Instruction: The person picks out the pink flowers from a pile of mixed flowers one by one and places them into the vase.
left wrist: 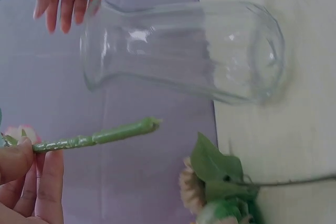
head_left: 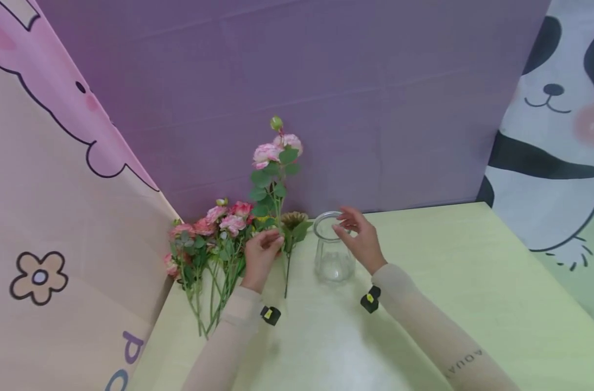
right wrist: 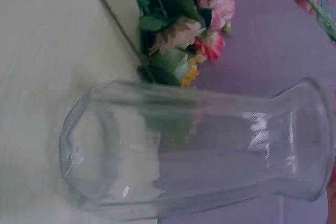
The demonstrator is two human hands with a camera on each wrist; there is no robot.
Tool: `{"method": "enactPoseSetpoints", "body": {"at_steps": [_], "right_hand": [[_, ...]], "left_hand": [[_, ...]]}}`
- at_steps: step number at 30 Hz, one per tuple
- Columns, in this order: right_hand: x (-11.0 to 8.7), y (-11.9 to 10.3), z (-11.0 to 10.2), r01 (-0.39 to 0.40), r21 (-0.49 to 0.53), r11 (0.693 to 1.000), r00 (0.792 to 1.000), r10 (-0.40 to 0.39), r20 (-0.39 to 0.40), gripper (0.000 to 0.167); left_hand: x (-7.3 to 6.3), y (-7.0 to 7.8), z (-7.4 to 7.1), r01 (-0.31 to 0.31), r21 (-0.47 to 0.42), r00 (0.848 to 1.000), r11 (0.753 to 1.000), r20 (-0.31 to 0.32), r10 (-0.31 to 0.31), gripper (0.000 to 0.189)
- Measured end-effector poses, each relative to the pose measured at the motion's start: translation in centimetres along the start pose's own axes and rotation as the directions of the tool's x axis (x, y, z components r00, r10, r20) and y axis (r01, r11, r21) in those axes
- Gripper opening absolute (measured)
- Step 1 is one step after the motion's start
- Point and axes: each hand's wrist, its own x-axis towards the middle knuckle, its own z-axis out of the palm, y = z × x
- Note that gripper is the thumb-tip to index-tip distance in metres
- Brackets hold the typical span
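My left hand [head_left: 263, 254] pinches the green stem [left wrist: 100, 137] of a pink artificial rose [head_left: 267, 154], which stands upright with its blooms high above the fingers. The stem's cut end points toward the glass vase [head_left: 334, 269], below the level of its rim in the head view. That clear vase, with its flared mouth, stands upright on the table. Beside its rim is my right hand [head_left: 361, 239], fingers relaxed and fingertips right at the glass. In the left wrist view those fingers [left wrist: 68, 3] hang nearly straight. The vase holds no flowers.
A bunch of pink and red artificial flowers [head_left: 233, 224] lies on the pale table [head_left: 424, 304] at the left. Between bunch and vase lies a beige flower [head_left: 294, 219] with a dark stem. A purple backdrop [head_left: 326, 108] rises behind the table's far edge.
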Motion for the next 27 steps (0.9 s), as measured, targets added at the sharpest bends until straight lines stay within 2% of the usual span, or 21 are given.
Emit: {"method": "enactPoseSetpoints", "body": {"at_steps": [8, 15, 27], "right_hand": [[0.7, -1.4, 1.1, -0.030, 0.015, 0.999, 0.999, 0.029, 0.042, 0.034], [1.7, -3.5, 1.9, -0.114, 0.097, 0.989, 0.990, 0.105, 0.097, 0.033], [2.8, -4.7, 2.6, -0.234, 0.140, 0.962, 0.965, 0.212, 0.154, 0.038]], "left_hand": [[-0.1, 1.3, 2.2, -0.038, -0.069, 0.999, 0.997, 0.006, 0.038, 0.023], [-0.6, 2.3, 3.8, -0.033, -0.100, 0.999, 0.994, 0.014, 0.034, 0.023], [-1.1, 2.2, 6.1, -0.054, -0.138, 0.999, 0.989, -0.001, 0.055, 0.019]]}}
